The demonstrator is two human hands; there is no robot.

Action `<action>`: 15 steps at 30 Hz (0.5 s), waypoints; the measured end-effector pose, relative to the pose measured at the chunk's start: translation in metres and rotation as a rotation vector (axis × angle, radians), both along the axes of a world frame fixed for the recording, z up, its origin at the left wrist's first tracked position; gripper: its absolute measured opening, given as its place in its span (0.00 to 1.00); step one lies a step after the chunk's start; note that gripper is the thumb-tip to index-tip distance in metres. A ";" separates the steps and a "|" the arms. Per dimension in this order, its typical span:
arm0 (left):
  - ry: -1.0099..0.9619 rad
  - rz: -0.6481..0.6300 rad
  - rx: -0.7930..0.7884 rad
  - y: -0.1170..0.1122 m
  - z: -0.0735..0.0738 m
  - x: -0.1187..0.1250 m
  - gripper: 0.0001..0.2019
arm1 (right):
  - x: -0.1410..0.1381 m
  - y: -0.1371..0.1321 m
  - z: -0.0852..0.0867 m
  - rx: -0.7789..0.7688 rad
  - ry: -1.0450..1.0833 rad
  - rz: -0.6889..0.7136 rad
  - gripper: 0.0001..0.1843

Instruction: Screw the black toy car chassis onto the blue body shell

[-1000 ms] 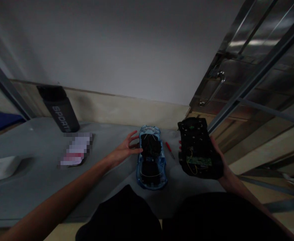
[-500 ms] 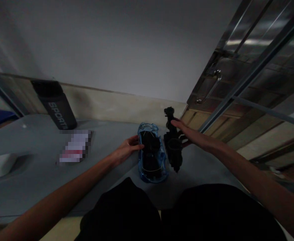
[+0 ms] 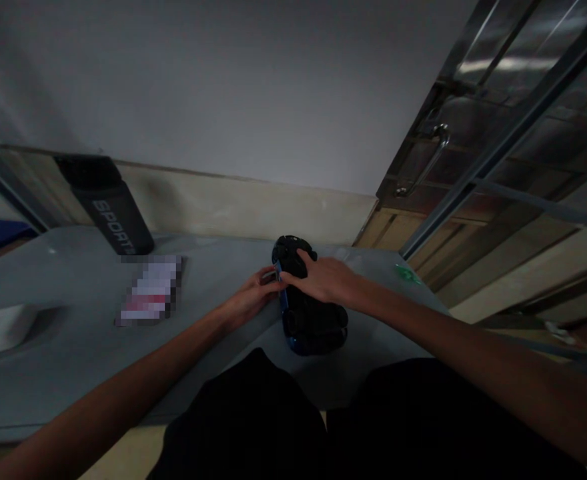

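Observation:
A toy car lies upside down on the grey table (image 3: 213, 370), in front of my knees. Its blue body shell (image 3: 297, 345) shows along the left side and near end. Over the shell sits the black wheeled chassis (image 3: 318, 319), underside up; whether the two are locked together I cannot tell. My left hand (image 3: 248, 299) grips the shell's left edge between thumb and fingers. Across the middle of the chassis lies my right hand (image 3: 331, 279), its thumb at the left edge and its fingers holding the black part from above.
A dark bottle (image 3: 116, 213) stands at the back left by the wall. Near it lies a blurred-out flat item (image 3: 151, 290), and a white box (image 3: 3, 330) is at the far left. A small green piece (image 3: 407, 273) rests near the table's right edge, beside a metal frame bar (image 3: 443, 220).
My right hand has brought the black chassis leftward from beside the blue shell and laid it over the shell's open inside. The green piece has come into sight. My left hand has hardly moved.

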State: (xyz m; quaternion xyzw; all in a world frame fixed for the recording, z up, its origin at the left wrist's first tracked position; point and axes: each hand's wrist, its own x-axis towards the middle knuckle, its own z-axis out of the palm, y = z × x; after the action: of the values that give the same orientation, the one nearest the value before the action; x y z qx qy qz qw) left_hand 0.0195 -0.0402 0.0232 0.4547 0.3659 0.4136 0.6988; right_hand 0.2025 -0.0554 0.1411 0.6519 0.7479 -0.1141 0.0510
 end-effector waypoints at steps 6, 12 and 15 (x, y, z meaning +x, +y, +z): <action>-0.034 -0.020 -0.055 0.001 0.005 0.001 0.15 | 0.030 0.005 -0.002 0.004 0.056 0.101 0.40; -0.015 0.051 -0.052 -0.001 0.003 0.005 0.22 | 0.066 0.011 -0.023 -0.016 0.396 0.076 0.42; 0.007 0.064 -0.037 0.000 0.003 0.002 0.22 | 0.078 0.012 -0.043 -0.019 0.623 0.004 0.40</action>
State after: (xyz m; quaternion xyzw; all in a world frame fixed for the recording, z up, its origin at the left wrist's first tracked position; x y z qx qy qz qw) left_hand 0.0216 -0.0405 0.0264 0.4311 0.3905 0.4272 0.6922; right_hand 0.2801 -0.0431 0.0984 0.5837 0.7276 -0.3153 -0.1745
